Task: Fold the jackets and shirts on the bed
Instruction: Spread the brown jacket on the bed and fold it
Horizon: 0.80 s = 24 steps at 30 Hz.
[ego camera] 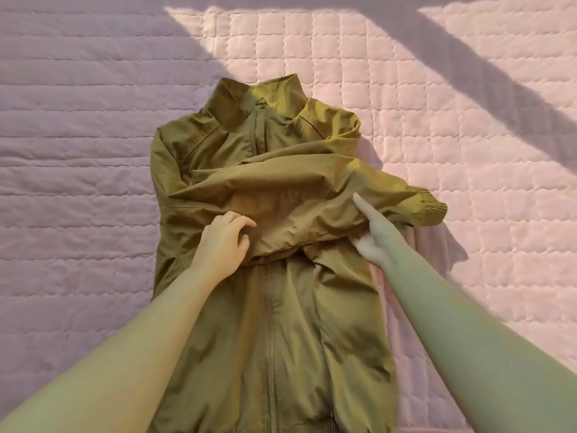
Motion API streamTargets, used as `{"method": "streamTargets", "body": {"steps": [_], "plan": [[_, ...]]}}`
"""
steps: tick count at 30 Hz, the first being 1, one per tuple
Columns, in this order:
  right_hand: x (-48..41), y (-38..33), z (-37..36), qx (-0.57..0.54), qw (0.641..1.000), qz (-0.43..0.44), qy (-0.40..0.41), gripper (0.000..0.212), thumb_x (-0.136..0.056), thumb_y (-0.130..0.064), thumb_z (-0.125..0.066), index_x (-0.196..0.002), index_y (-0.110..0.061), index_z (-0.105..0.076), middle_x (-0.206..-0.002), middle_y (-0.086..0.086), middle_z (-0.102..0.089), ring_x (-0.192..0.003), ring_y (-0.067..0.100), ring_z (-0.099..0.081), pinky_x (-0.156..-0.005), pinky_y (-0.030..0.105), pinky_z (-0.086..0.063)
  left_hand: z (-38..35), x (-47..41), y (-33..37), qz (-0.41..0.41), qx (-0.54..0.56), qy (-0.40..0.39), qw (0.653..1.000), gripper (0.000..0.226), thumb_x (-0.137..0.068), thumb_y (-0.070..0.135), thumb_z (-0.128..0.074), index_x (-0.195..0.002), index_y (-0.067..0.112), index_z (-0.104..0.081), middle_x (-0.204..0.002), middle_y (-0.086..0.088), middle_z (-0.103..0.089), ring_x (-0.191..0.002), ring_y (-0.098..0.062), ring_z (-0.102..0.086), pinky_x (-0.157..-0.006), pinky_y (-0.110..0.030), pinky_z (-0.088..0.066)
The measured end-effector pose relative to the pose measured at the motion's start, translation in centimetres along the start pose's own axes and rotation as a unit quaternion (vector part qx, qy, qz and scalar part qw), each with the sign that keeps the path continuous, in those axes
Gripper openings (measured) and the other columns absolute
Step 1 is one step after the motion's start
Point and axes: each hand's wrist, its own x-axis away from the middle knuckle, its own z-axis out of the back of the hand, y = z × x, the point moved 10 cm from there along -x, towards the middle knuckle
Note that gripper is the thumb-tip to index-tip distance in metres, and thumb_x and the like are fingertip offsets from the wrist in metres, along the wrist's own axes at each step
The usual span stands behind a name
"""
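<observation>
An olive-green zip jacket lies front up on the pink quilted bed, collar toward the far side. One sleeve is folded across the chest, its ribbed cuff sticking out past the jacket's right edge. My left hand rests on the lower edge of that folded sleeve with curled fingers bunching the fabric. My right hand lies with straight fingers against the sleeve near the cuff end, slightly blurred.
A pale pink garment peeks out from under the jacket's right side. Bands of sunlight and shadow cross the quilt. The bedspread extends widely to the left, right and far side of the jacket.
</observation>
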Motion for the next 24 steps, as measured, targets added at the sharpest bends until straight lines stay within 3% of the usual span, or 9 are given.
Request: {"method": "streamTargets", "body": {"steps": [5, 9, 11, 13, 15, 17, 19, 21, 24], "plan": [[0.4, -3.4, 2.3, -0.071, 0.987, 0.099, 0.107, 0.036, -0.083, -0.002, -0.071, -0.117, -0.004, -0.059, -0.123, 0.013, -0.064, -0.107, 0.025, -0.064, -0.098, 0.045, -0.048, 0.0, -0.7, 1.4, -0.053, -0.006, -0.017, 0.998, 0.031, -0.093, 0.015, -0.055, -0.122, 0.025, -0.061, -0.126, 0.006, -0.053, -0.116, -0.017, -0.048, -0.102, -0.038, -0.035], [0.0, -1.4, 5.6, -0.019, 0.983, 0.033, 0.178, 0.054, -0.083, -0.010, -0.074, -0.131, -0.011, -0.050, -0.126, 0.011, -0.062, -0.104, 0.025, -0.063, -0.090, 0.043, -0.053, -0.8, -1.1, 0.4, -0.041, -0.005, -0.052, 0.998, 0.029, -0.094, 0.017, -0.054, -0.121, 0.027, -0.061, -0.127, 0.006, -0.052, -0.118, -0.017, -0.047, -0.105, -0.037, -0.035], [0.4, -0.5, 6.5, -0.002, 0.975, 0.039, 0.217, 0.055, -0.081, -0.011, -0.076, -0.128, -0.011, -0.046, -0.127, 0.009, -0.059, -0.103, 0.024, -0.061, -0.091, 0.040, -0.052, -0.3, -1.1, -0.2, -0.038, 0.029, -0.043, 0.998, 0.025, -0.095, 0.015, -0.055, -0.116, 0.024, -0.064, -0.122, 0.005, -0.056, -0.116, -0.015, -0.050, -0.103, -0.035, -0.040], [2.4, -0.5, 7.5, -0.001, 0.945, 0.104, 0.311, 0.052, -0.078, -0.012, -0.078, -0.113, -0.017, -0.039, -0.119, 0.007, -0.055, -0.101, 0.025, -0.059, -0.095, 0.044, -0.051, 1.7, -1.1, -0.7, -0.050, 0.048, 0.010, 0.998, 0.020, -0.094, 0.013, -0.056, -0.108, 0.021, -0.067, -0.111, 0.005, -0.061, -0.105, -0.014, -0.055, -0.093, -0.030, -0.046], [5.7, -2.4, 6.4, 0.114, 0.889, 0.236, 0.375, 0.045, -0.080, -0.016, -0.074, -0.102, -0.018, -0.035, -0.106, 0.002, -0.047, -0.095, 0.025, -0.054, -0.092, 0.045, -0.048, 4.3, -1.3, -1.6, -0.054, 0.044, 0.077, 0.995, 0.016, -0.093, 0.010, -0.058, -0.102, 0.020, -0.067, -0.100, 0.004, -0.063, -0.091, -0.014, -0.056, -0.082, -0.030, -0.048], [7.9, -4.6, 1.2, 0.292, 0.814, 0.388, 0.317, 0.031, -0.083, -0.016, -0.068, -0.096, -0.016, -0.039, -0.093, 0.002, -0.045, -0.084, 0.025, -0.049, -0.085, 0.043, -0.045, 6.7, -1.7, -2.9, -0.045, 0.036, 0.134, 0.989, 0.016, -0.089, 0.007, -0.062, -0.100, 0.018, -0.066, -0.093, 0.003, -0.060, -0.085, -0.013, -0.047, -0.077, -0.033, -0.046], [8.2, -4.2, -5.9, 0.415, 0.755, 0.478, 0.169, 0.017, -0.085, -0.012, -0.064, -0.091, -0.015, -0.048, -0.087, 0.002, -0.049, -0.079, 0.019, -0.048, -0.079, 0.037, -0.045, 8.5, -2.1, -4.6, -0.006, 0.034, 0.174, 0.984, 0.019, -0.083, 0.009, -0.068, -0.100, 0.016, -0.063, -0.093, 0.000, -0.054, -0.089, -0.016, -0.042, -0.079, -0.028, -0.038], [7.5, -1.7, -12.6, 0.521, 0.693, 0.497, 0.031, 0.012, -0.085, -0.012, -0.064, -0.094, -0.014, -0.056, -0.092, 0.000, -0.055, -0.086, 0.017, -0.052, -0.083, 0.035, -0.046, 9.2, -2.1, -7.2, 0.076, 0.054, 0.197, 0.976, 0.031, -0.079, 0.017, -0.075, -0.103, 0.015, -0.056, -0.102, -0.006, -0.051, -0.097, -0.022, -0.042, -0.083, -0.021, -0.027], [6.5, 2.5, -20.3, 0.627, 0.594, 0.496, -0.091, 0.028, -0.089, -0.030, -0.062, -0.115, -0.019, -0.060, -0.116, -0.003, -0.060, -0.109, 0.017, -0.053, -0.095, 0.040, -0.043, 9.3, -2.2, -10.6, 0.154, 0.110, 0.209, 0.960, 0.046, -0.078, 0.031, -0.077, -0.111, 0.013, -0.051, -0.115, -0.009, -0.049, -0.108, -0.025, -0.041, -0.088, -0.018, -0.018]]}}
